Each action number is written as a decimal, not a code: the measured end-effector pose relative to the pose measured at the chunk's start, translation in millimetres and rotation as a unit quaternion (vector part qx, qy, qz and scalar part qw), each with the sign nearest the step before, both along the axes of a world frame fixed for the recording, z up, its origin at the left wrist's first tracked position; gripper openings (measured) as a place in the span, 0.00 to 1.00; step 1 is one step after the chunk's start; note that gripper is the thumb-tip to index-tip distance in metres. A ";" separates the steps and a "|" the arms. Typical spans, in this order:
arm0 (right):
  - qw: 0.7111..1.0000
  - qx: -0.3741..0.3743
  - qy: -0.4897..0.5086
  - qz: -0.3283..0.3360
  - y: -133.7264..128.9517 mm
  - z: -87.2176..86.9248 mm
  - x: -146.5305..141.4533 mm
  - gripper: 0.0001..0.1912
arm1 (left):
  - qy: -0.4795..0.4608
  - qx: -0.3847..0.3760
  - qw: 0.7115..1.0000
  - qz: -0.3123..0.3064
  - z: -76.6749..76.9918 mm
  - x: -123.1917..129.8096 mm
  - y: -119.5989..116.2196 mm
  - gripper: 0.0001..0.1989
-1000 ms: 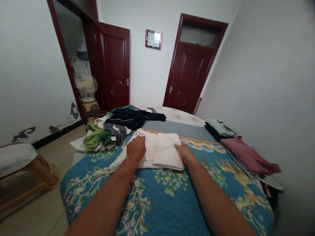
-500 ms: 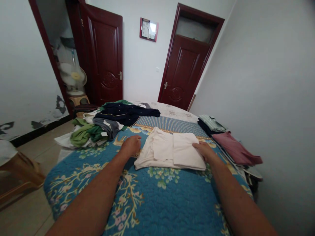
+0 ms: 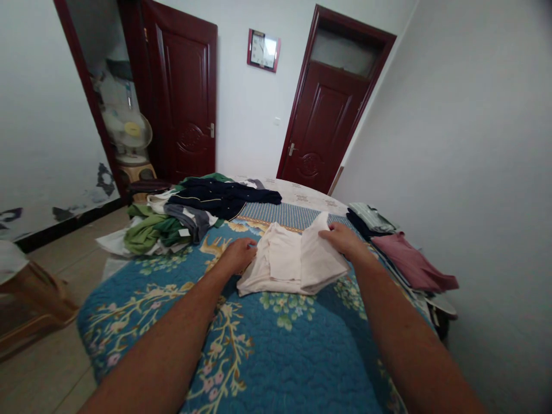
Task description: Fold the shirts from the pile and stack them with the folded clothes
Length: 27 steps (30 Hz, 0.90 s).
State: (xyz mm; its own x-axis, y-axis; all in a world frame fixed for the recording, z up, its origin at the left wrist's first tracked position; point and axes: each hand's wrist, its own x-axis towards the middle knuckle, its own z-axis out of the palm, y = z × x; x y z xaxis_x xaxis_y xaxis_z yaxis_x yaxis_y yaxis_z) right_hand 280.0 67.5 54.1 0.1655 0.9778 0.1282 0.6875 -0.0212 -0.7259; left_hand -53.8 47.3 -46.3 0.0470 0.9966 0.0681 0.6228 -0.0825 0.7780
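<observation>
R hand [image 3: 344,240]: thumb & fingers pinched on R part of cream garment [image 3: 284,256], far corner raised, flap tilted; prob. held by its edge to lift that layer w/o disturbing the rest. L hand [image 3: 237,256]: fingers loosely curled just beside garment's L edge; touching or gripping, can't tell; poss. there to steady the cloth. Garment: mid-bed, layered folds, lying on blue floral quilt [image 3: 276,351]; exact type n/a, folds hide its outline. Far L: loose heap incl. navy garment w/ pale piping [image 3: 207,198], grey garment [image 3: 190,218], green garment [image 3: 144,234]; overlapping, so count unclear. R edge of bed: pink garment [image 3: 411,264], nearer than folded pale-green striped garment [image 3: 373,217], which sits atop dark cloth; apparently laid flat there, apart from heap, to spare the folds. Dark item beyond quilt's R edge, below pink: unidentifiable. Background: 2 dark-red doors [image 3: 185,92]; wall clock [image 3: 261,50], glare over part of dial; pedestal fan [image 3: 131,129], far L in doorway, blades indistinct. Near L: brown stool [image 3: 37,296], cut off at margin.
</observation>
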 end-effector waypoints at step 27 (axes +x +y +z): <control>0.932 0.215 -0.247 0.154 -34.6 -144.5 -90.4 0.25 | -0.107 0.025 0.993 0.042 -10.4 25.9 3.2 0.31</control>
State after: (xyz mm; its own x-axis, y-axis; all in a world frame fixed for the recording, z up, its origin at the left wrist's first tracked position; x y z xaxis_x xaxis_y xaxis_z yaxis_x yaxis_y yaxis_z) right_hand 189.6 32.9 -90.4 -0.2974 0.8099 0.5056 0.8659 0.4519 -0.2145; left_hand -27.9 50.5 -56.8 -0.0563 0.9915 0.1172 0.4498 -0.0796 0.8896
